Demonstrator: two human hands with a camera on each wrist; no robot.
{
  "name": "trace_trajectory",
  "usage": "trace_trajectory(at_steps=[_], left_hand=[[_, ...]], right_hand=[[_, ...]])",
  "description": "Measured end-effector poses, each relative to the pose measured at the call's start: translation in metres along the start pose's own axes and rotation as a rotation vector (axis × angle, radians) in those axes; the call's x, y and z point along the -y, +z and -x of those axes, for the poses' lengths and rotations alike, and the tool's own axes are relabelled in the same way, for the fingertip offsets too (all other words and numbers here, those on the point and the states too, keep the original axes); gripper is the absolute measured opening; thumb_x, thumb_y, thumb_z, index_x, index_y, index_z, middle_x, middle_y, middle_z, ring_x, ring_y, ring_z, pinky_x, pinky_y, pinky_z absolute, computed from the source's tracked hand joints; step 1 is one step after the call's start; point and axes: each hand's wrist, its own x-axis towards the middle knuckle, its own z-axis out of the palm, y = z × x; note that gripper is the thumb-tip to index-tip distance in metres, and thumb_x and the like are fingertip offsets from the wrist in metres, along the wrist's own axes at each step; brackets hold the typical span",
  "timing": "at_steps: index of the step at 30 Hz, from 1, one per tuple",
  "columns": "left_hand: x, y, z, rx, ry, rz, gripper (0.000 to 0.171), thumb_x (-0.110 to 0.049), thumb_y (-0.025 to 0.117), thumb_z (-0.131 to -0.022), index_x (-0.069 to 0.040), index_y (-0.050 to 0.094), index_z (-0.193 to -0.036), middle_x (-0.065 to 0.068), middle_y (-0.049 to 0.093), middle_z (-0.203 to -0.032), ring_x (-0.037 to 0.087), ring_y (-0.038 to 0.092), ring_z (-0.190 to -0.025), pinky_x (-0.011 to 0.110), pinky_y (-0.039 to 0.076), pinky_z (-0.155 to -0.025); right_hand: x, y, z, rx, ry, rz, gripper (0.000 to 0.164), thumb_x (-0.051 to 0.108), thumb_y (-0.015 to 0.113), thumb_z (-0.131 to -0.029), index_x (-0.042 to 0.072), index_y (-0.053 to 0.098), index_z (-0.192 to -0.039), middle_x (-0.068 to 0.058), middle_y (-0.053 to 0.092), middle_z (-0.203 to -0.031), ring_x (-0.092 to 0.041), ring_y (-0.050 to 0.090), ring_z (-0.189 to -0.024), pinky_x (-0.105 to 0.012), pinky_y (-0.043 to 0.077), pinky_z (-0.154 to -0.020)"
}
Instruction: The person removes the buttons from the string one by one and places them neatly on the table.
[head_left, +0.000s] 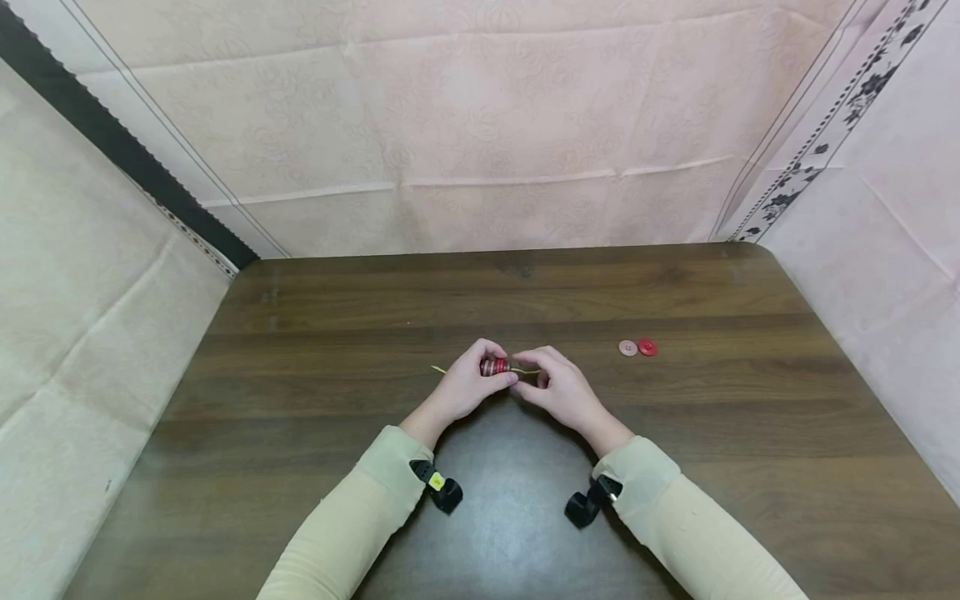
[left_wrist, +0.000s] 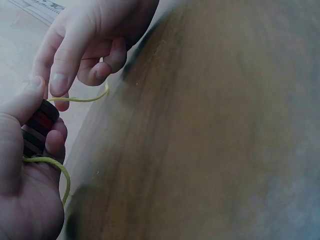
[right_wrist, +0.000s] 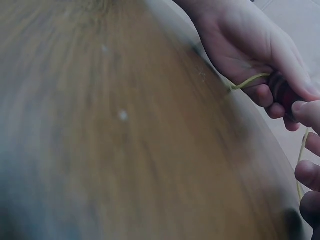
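A short stack of red, pink and dark buttons is threaded on a yellow cord. My left hand grips the stack, thumb along the near side and fingers curled behind it. The cord comes out at both ends, one tail hanging over the left palm. My right hand is at the stack's right end, thumb and forefinger bent around where the cord leaves it. In the right wrist view, its thumb tip overlaps the end of the stack. I cannot tell whether the right fingers pinch it.
A pale pink button and a red button lie side by side on the brown wooden table, to the right beyond my right hand. Pale patterned cloth hangs behind the table's far edge.
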Motion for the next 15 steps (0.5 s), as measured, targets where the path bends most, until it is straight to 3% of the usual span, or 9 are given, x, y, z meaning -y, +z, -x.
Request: trace_trajectory(at_steps=[15], left_hand=[[-0.0002,-0.0008,0.0001,0.039,-0.013,0.058,0.030,-0.018,0.072,-0.083,-0.006,0.052,-0.103,0.005,0.053,-0.077,0.016,0.055,-0.063,0.029,0.048,-0.059]], right_hand=[[0.0030,0.0060,-0.0027,-0.009,0.005,0.011,0.030,0.013,0.072,-0.080,0.012,0.064,-0.109,0.000,0.060,-0.101,-0.008,0.050,-0.064,-0.026,0.044,-0.060]])
